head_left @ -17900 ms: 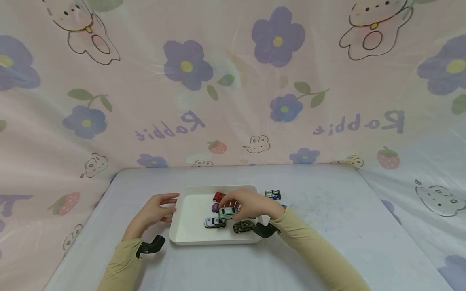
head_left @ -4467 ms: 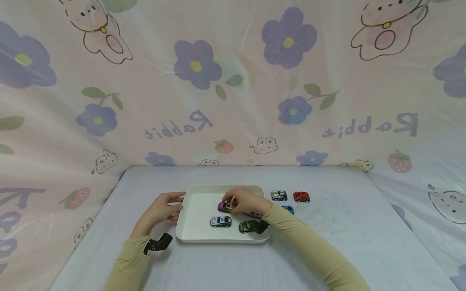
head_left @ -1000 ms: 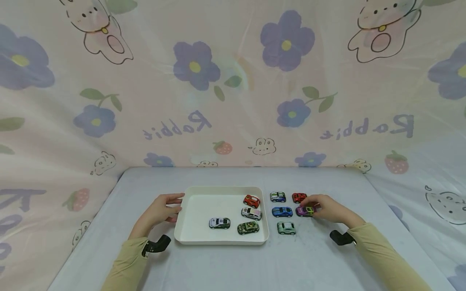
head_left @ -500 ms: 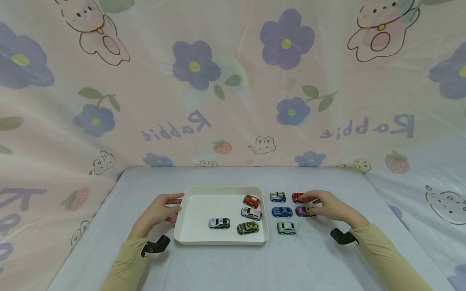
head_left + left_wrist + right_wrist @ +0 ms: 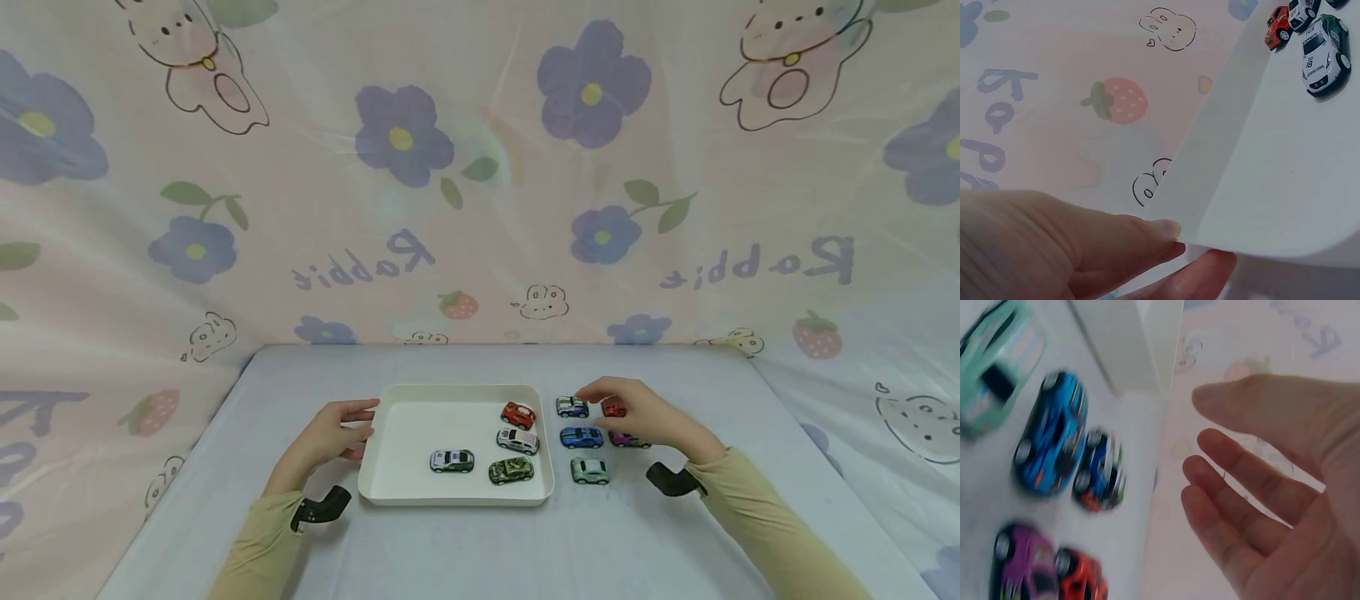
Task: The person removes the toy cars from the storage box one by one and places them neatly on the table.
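A white tray (image 5: 408, 502) stands mid-table. My left hand (image 5: 322, 437) rests its straight fingertips at the tray's left rim; in the left wrist view a fingertip (image 5: 1169, 228) lies right at the rim. My right hand (image 5: 645, 412) hovers over toy cars right of the tray, its fingers spread and nothing between them. Below it are a purple toy car (image 5: 626, 440) and a red one (image 5: 613, 410), both partly covered. Near its fingertips stand a white-and-blue car (image 5: 572, 407) and a blue car (image 5: 581, 437), with a mint-green car (image 5: 590, 472) nearer me.
Inside the tray sit a red car (image 5: 517, 415), a white car (image 5: 517, 441), a camouflage car (image 5: 512, 470) and a silver-white car (image 5: 452, 461). A patterned cloth (image 5: 480, 208) hangs behind the white table (image 5: 450, 550).
My right hand took the purple car out of the tray to the second column on the table, let go, then rose and shifted left. Red and mint-green cars moved out earlier. The left hand stayed.
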A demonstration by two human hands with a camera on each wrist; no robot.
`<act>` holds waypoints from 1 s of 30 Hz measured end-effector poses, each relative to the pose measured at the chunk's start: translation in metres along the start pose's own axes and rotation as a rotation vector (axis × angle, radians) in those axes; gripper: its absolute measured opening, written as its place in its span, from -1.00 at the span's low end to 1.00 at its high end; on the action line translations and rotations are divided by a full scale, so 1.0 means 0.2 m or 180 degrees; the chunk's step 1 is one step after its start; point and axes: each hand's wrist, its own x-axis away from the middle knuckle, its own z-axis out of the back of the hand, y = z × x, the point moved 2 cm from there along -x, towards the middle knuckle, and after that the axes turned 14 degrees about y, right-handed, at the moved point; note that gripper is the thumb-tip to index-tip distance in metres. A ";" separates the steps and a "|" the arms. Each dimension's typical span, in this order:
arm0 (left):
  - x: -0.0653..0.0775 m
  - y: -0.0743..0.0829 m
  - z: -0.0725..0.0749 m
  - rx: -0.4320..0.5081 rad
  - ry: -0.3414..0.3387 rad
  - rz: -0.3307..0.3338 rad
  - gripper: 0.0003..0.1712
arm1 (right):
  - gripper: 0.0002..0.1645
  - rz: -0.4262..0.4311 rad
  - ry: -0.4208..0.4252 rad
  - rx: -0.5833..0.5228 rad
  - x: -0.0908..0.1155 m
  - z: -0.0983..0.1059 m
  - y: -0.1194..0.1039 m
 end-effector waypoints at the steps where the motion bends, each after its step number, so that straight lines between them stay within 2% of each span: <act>1: 0.00 0.00 0.00 -0.0001 -0.0001 0.0001 -0.40 | -0.54 0.0019 -0.0025 -0.0012 -0.01 -0.02 -0.01; 12: -0.02 -0.02 0.00 0.0196 -0.0100 -0.0098 -0.39 | -0.50 0.0211 -0.0304 -0.0253 -0.16 -0.21 -0.16; 18: -0.01 -0.03 0.00 0.0177 -0.0091 -0.0119 -0.39 | -0.51 0.0293 -0.0407 -0.0479 -0.23 -0.31 -0.22; 26: -0.01 -0.02 0.00 0.0176 -0.0072 -0.0088 -0.40 | -0.54 0.0194 -0.0533 -0.0527 -0.31 -0.45 -0.29; 30: 0.00 -0.02 0.00 0.0183 -0.0075 -0.0091 -0.39 | -0.54 0.0292 -0.0589 -0.0475 -0.34 -0.52 -0.31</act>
